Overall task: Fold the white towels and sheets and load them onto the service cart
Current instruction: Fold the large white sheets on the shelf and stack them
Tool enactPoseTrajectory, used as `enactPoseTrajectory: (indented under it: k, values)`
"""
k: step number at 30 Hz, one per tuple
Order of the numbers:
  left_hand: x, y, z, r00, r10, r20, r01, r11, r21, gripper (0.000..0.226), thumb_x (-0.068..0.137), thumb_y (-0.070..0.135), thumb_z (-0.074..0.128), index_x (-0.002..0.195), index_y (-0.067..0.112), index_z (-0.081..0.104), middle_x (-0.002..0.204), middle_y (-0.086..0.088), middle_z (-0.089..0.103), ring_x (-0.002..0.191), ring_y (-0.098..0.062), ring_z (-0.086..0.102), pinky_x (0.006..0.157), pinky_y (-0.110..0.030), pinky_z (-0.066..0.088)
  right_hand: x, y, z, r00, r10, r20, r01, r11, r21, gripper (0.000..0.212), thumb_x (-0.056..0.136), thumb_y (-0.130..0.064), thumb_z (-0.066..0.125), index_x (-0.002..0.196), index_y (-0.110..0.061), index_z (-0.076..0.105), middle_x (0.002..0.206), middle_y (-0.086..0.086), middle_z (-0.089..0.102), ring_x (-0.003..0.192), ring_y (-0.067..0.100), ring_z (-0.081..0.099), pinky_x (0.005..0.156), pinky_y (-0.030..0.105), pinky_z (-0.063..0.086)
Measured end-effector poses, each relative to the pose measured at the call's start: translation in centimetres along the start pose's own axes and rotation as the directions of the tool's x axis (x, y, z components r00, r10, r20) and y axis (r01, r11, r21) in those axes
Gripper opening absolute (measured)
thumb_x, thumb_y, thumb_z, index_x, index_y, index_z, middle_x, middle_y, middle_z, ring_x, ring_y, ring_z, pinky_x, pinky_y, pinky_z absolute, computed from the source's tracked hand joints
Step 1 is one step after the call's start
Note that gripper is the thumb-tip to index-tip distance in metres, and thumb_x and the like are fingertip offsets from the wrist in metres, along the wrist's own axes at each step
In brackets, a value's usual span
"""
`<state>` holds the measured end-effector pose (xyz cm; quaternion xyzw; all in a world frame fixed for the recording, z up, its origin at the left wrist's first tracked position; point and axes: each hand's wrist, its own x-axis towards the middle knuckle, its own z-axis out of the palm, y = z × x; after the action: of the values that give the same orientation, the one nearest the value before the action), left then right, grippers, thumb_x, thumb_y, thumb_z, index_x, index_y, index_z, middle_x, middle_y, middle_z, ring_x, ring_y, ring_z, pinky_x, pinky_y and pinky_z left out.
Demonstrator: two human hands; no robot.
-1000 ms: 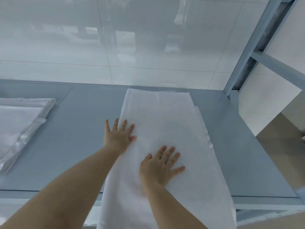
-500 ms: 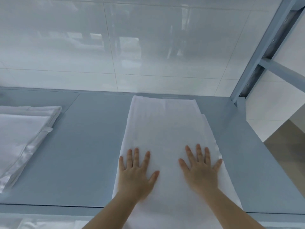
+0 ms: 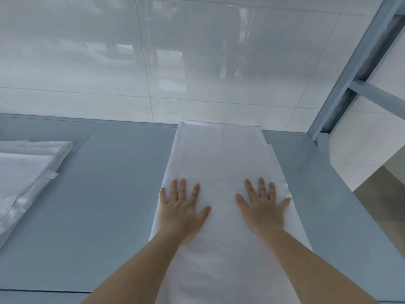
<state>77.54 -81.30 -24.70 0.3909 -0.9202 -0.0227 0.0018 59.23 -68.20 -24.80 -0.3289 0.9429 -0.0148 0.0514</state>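
While both palms lie flat, fingers spread, left hand (image 3: 180, 212) and right hand (image 3: 264, 210) press the folded sheet (image 3: 221, 156) at frame centre on the blue table (image 3: 105, 194); smooth outward evenly before next fold.

Both hands — left hand (image 3: 181, 212), right hand (image 3: 264, 210) — spread apart on sheet (image 3: 221, 154).

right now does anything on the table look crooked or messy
Slightly. On the long white sheet under the flat left hand and right hand, a lower layer pokes out along its right edge. The folded pile at the left lies angled.
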Motion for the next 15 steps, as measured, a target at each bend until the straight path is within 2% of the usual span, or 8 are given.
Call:
enactPoseTrajectory:
  k: [3, 5, 8, 11, 15]
  values:
    - [0.2, 0.0, -0.3, 1.0, 0.014, -0.005, -0.014, 1.0, 0.001, 0.077, 0.084, 0.072, 0.0, 0.152, 0.036, -0.003, 0.162, -0.009, -0.004, 0.148, -0.03, -0.011, 0.114, -0.054, -0.013, 0.4, -0.1, -0.9, 0.999, -0.01, 0.03, 0.011, 1.0, -0.023, 0.062, 0.091, -0.067, 0.004, 0.147, -0.046, -0.012, 0.16, -0.006, -0.015, 0.147, 0.023, -0.014, 0.108, 0.069, -0.007]
    - [-0.3, 0.1, -0.6, 0.997, 0.041, -0.058, -0.042, 0.999, -0.012, 0.066, 0.093, 0.063, 0.014, 0.152, 0.034, 0.017, 0.161, -0.008, 0.014, 0.148, -0.029, 0.005, 0.116, -0.052, -0.007, -0.7, -0.4, -1.3, 0.999, -0.052, 0.017, 0.052, 0.998, -0.026, 0.057, 0.097, -0.058, 0.008, 0.149, -0.043, -0.01, 0.16, -0.006, -0.015, 0.147, 0.023, -0.015, 0.108, 0.069, -0.005]
    - [-1.1, 0.4, -1.2, 0.989, 0.101, -0.104, -0.105, 0.994, -0.035, 0.049, 0.101, 0.043, 0.024, 0.146, 0.026, 0.037, 0.155, -0.003, 0.033, 0.145, -0.024, 0.022, 0.118, -0.046, 0.004, -5.1, -2.4, -0.8, 0.968, -0.252, 0.007, 0.251, 0.967, 0.05, 0.054, 0.098, -0.055, 0.012, 0.148, -0.046, -0.005, 0.16, -0.012, -0.014, 0.147, 0.018, -0.016, 0.111, 0.064, -0.01]
    - [-2.6, 0.3, -1.4, 0.992, 0.115, -0.043, -0.118, 0.99, -0.076, 0.051, 0.103, 0.04, 0.021, 0.151, 0.022, 0.026, 0.159, -0.002, 0.022, 0.148, -0.022, 0.013, 0.119, -0.043, -0.001, -10.6, -3.4, 0.5, 0.914, -0.401, 0.057, 0.401, 0.916, 0.024, 0.056, 0.092, -0.064, 0.004, 0.146, -0.052, -0.004, 0.159, -0.018, -0.01, 0.147, 0.013, -0.015, 0.111, 0.06, -0.015]
    - [-6.4, -1.6, -1.0, 0.974, 0.199, 0.107, -0.201, 0.98, 0.005, 0.061, 0.097, 0.056, 0.005, 0.152, 0.033, -0.008, 0.161, 0.004, -0.009, 0.148, -0.018, -0.012, 0.117, -0.044, -0.015, -13.5, -0.5, 0.3, 0.944, -0.325, 0.062, 0.327, 0.945, -0.024, 0.065, 0.08, -0.068, -0.013, 0.143, -0.052, -0.018, 0.158, -0.018, -0.015, 0.146, 0.011, -0.017, 0.114, 0.053, -0.015]
